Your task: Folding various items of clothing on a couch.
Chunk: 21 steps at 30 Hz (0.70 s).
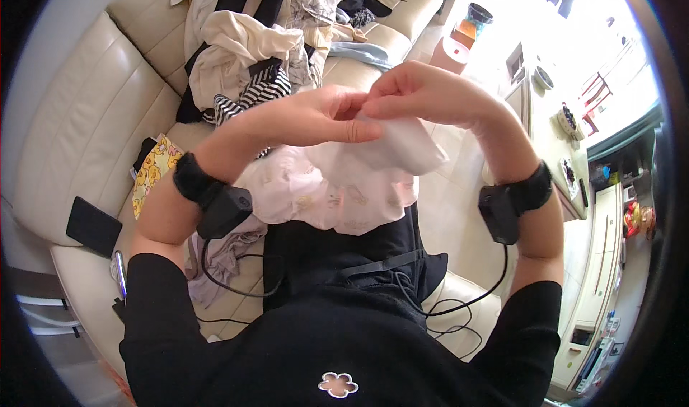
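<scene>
Over my lap spreads a pale pink printed garment (347, 200), with a whitish, slightly blurred part of cloth (406, 146) lifted above it. Whether that raised part belongs to the same garment, I cannot tell. My right hand (417, 92) pinches the top of the raised cloth between thumb and bent fingers. Just left of it, my left hand (328, 113) has its thumb laid along the cloth and its fingertips near the right hand's. The fingertips of both hands are partly hidden. Each forearm wears a black strapped device with a cable.
Clothes lie heaped on the cream leather sofa (75, 138), among them a cream garment (237, 57) and a black-and-white striped one (253, 95). A black tablet-like object (94, 226) leans at left. A table (549, 116) with bowls stands right, beyond the tiled floor (452, 191). Loose cables (452, 313) trail beside me.
</scene>
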{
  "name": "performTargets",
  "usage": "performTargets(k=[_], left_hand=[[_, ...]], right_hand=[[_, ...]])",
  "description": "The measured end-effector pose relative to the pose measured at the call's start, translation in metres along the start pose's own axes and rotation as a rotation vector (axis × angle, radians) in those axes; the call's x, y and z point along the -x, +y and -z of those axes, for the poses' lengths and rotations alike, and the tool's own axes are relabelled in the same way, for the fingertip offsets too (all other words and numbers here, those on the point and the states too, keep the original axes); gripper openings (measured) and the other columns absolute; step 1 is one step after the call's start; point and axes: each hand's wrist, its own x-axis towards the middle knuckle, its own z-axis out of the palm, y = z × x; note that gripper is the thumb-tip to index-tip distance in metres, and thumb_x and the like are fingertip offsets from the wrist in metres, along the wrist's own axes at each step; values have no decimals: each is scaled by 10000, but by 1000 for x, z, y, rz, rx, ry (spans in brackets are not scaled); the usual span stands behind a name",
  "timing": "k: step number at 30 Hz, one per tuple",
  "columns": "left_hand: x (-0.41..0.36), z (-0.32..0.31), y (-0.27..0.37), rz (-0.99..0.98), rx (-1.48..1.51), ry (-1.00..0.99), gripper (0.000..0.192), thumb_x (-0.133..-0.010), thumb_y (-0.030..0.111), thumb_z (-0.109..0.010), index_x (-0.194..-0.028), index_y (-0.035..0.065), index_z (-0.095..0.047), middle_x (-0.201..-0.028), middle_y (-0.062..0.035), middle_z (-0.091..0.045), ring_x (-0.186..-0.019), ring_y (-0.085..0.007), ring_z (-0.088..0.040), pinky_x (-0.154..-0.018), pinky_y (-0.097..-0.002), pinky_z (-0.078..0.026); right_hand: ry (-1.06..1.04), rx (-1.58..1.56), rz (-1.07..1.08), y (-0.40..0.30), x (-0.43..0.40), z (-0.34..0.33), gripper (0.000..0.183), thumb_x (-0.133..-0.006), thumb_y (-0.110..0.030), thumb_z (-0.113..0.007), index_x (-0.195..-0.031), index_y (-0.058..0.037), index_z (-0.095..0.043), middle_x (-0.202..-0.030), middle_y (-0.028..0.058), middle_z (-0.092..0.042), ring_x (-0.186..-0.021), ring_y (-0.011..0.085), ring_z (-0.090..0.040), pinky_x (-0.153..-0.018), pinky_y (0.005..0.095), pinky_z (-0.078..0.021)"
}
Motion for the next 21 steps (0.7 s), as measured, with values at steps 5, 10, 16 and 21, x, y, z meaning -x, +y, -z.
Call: performTargets(k=[5, 10, 16, 21], left_hand=[[4, 8, -32, 291, 601, 38, 370, -856, 244, -534, -1093, -37, -490, -1006, -102, -577, -870, -150, -583, -762, -254, -468], [24, 14, -52, 292, 920, 321, 323, -886, 188, -460, -1110, -42, -488, -1010, -120, -584, -861, -151, -598, -751, -258, -496], [40, 13, -69, 198, 1032, 436, 350, -900, 201, -423, -1129, -60, -472, -1029, -140, -579, -897, -172, -590, -786, -278, -494], [40, 6, -58, 134, 920, 408, 360, -903, 196, -417, -1174, -41, -427, -1062, -123, -559, -936, -166, -565, -839, -291, -450]], right_hand=[[281, -297, 282, 44, -13, -32, 254, -838, -189, -558, -980, 21, -558, -907, 56, -579, -842, 97, -530, -760, 220, -421], [630, -426, 253, 95, 10, -73, 192, -821, -82, -546, -976, 31, -544, -924, 96, -595, -870, 130, -557, -801, 265, -437], [733, -125, 205, 105, 4, -114, 317, -803, -162, -576, -1073, -10, -512, -1057, 154, -529, -1003, 267, -519, -846, 322, -410], [775, -91, 241, 87, -17, -108, 298, -784, -195, -602, -997, 3, -536, -913, 150, -575, -871, 305, -562, -757, 338, -439]])
